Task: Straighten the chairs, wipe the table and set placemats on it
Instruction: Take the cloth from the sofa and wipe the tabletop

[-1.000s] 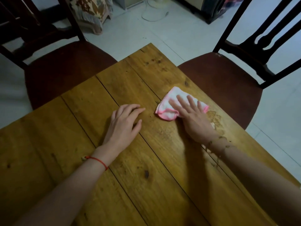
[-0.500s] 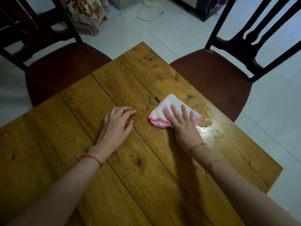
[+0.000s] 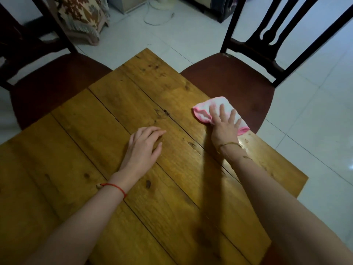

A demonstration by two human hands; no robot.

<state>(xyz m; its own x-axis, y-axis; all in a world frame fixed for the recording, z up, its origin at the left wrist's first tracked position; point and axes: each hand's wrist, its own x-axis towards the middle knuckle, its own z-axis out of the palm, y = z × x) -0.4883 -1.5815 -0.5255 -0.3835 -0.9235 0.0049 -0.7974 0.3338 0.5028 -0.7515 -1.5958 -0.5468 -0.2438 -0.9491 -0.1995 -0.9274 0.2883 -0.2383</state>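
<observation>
Right hand point(image 3: 225, 127): fingers spread and straight, palm down, pressing the cloth point(image 3: 219, 101) flat to the table point(image 3: 91, 153). It is a press, not a pinch; no finger curls round the fabric. The cloth is white with a pink hem, loosely bunched, and lies near the table's right edge, just in front of the right chair point(image 3: 238, 83).

Left hand point(image 3: 143, 148): flat on the boards near the middle, fingers relaxed and close together, holding nothing. It appears to brace the body. A red cord point(image 3: 114, 187) circles that wrist.

A wet sheen point(image 3: 246, 145) shows on the wood just behind the right hand, toward the near right edge.

Progress, as judged:
- Chairs — two dark ones, the right chair and the left chair point(image 3: 53, 87), have their seats tucked partly under the far corner's two sides. This step looks done for these two; others, if any, are out of view.
- Wiping — in hand. Only the right edge shows moisture; whether the remaining boards have been covered cannot be told.
- Placemats — none in view; not yet begun.
</observation>
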